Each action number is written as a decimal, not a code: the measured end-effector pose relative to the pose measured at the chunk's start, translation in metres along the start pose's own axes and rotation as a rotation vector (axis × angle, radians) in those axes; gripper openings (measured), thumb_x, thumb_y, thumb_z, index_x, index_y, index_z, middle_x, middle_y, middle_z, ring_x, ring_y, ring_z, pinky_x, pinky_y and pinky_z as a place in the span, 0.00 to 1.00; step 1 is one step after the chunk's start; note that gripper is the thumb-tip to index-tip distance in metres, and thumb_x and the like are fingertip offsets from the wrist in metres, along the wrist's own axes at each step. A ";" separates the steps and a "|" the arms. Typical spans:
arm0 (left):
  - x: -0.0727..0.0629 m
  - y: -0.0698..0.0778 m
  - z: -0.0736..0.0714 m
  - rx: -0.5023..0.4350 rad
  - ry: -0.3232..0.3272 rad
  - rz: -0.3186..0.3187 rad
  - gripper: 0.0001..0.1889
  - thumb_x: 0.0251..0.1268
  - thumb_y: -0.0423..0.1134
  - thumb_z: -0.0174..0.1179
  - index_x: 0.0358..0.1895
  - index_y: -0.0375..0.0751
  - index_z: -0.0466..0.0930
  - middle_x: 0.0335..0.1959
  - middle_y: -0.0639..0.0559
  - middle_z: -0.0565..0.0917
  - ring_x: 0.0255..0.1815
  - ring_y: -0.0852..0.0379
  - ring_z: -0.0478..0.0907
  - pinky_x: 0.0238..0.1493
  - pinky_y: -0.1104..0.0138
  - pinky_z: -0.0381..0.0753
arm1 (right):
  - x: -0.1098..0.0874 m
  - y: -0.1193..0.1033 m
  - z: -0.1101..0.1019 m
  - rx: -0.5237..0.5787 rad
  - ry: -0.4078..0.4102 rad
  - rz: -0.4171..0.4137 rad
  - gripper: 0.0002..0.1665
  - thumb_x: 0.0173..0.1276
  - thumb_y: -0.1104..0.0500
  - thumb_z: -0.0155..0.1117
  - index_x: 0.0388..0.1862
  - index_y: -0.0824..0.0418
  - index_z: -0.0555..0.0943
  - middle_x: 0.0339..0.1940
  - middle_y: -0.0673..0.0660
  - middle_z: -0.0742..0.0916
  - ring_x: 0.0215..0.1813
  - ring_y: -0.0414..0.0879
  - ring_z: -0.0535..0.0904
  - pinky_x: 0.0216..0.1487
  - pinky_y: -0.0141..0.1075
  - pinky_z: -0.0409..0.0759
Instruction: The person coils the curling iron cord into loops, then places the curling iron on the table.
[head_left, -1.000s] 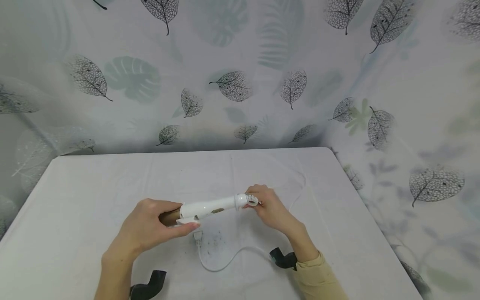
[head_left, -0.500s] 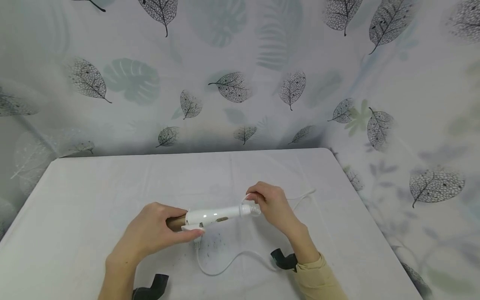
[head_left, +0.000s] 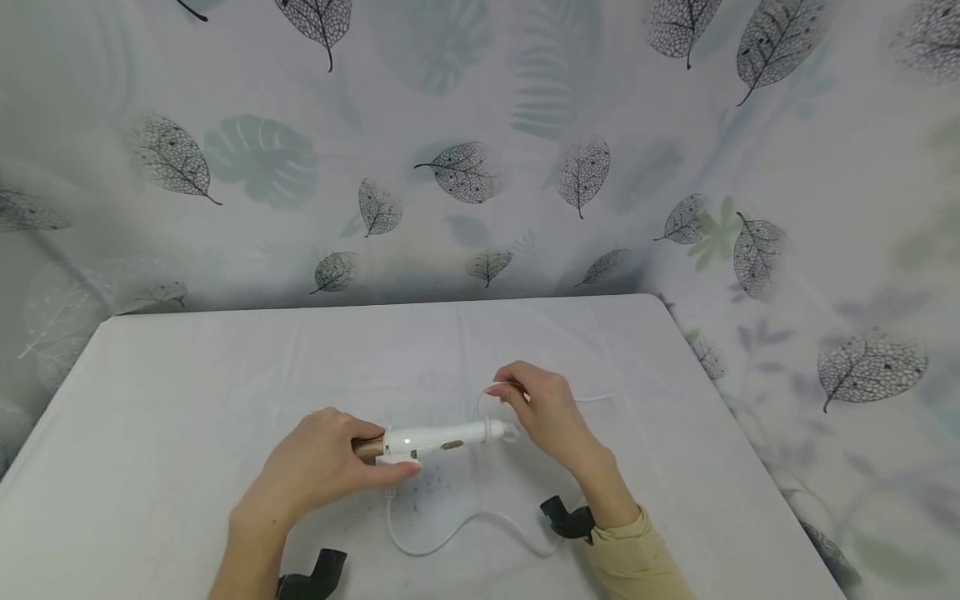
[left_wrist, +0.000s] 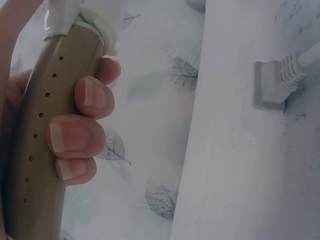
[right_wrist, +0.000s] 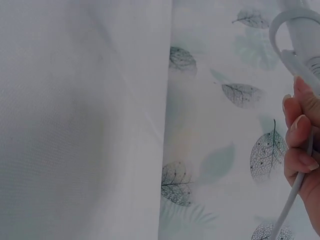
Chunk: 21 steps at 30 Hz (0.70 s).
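Note:
A curling iron [head_left: 435, 437] with a white handle and a brown-gold barrel is held level above the table, its handle pointing right. My left hand [head_left: 322, 462] grips the barrel [left_wrist: 47, 115], fingers curled round it; a row of small holes shows along the barrel. At the handle's end, my right hand [head_left: 551, 417] pinches the white cord [right_wrist: 289, 205], which loops around the handle's tail end. In the left wrist view, the cord's plug [left_wrist: 272, 85] lies on the white cloth, its prongs hidden.
A slack stretch of cord [head_left: 480, 514] curves over the white-covered table [head_left: 225, 367] in front of the iron. Black wrist mounts [head_left: 567, 518] sit on both wrists. Leaf-patterned sheets [head_left: 465, 100] hang behind and beside the table.
My left hand and the curling iron have shifted right and slightly nearer. My right hand has lifted a bit off the handle's end, drawing a cord loop around it.

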<state>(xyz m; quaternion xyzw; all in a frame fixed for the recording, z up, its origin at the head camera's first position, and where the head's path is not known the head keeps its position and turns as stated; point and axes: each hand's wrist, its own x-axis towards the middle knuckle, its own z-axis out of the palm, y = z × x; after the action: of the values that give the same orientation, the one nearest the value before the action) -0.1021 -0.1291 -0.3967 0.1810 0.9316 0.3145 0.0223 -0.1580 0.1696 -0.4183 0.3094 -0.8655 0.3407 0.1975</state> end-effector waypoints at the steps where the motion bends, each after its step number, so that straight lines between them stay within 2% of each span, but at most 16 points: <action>1: 0.001 0.000 0.001 0.005 -0.003 -0.005 0.32 0.46 0.75 0.66 0.12 0.57 0.60 0.13 0.69 0.51 0.16 0.71 0.49 0.19 0.73 0.50 | 0.000 -0.001 0.000 0.002 0.003 -0.003 0.08 0.62 0.63 0.72 0.36 0.59 0.81 0.30 0.49 0.85 0.28 0.35 0.73 0.30 0.28 0.74; 4: 0.003 -0.001 0.003 0.015 -0.023 -0.036 0.33 0.47 0.77 0.63 0.13 0.56 0.61 0.12 0.67 0.53 0.16 0.70 0.52 0.19 0.73 0.53 | 0.000 -0.002 0.000 0.008 0.018 -0.017 0.08 0.62 0.63 0.72 0.37 0.59 0.81 0.29 0.48 0.84 0.26 0.35 0.71 0.29 0.27 0.72; 10: 0.008 -0.003 0.004 0.034 -0.043 -0.149 0.30 0.45 0.80 0.61 0.15 0.59 0.72 0.12 0.66 0.62 0.18 0.66 0.61 0.22 0.71 0.60 | 0.002 -0.011 -0.001 0.035 0.045 -0.057 0.08 0.62 0.65 0.72 0.37 0.59 0.81 0.29 0.49 0.85 0.27 0.35 0.72 0.28 0.27 0.74; 15: 0.009 -0.005 0.006 0.059 -0.030 -0.157 0.31 0.45 0.81 0.60 0.14 0.58 0.70 0.11 0.66 0.62 0.18 0.66 0.62 0.22 0.70 0.61 | 0.003 -0.016 0.000 0.052 0.038 -0.060 0.08 0.61 0.66 0.72 0.36 0.60 0.81 0.29 0.49 0.85 0.28 0.35 0.74 0.30 0.25 0.74; 21: 0.009 -0.004 0.006 0.064 0.005 -0.206 0.33 0.45 0.82 0.57 0.14 0.56 0.70 0.12 0.64 0.63 0.19 0.64 0.65 0.23 0.69 0.64 | 0.003 -0.019 0.003 0.076 0.024 -0.093 0.07 0.63 0.65 0.71 0.37 0.59 0.81 0.28 0.48 0.85 0.27 0.35 0.73 0.29 0.24 0.72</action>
<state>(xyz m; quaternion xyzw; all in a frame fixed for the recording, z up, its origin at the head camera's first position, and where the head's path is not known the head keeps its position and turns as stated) -0.1111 -0.1249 -0.4033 0.0842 0.9549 0.2811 0.0461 -0.1473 0.1551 -0.4100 0.3525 -0.8341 0.3676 0.2117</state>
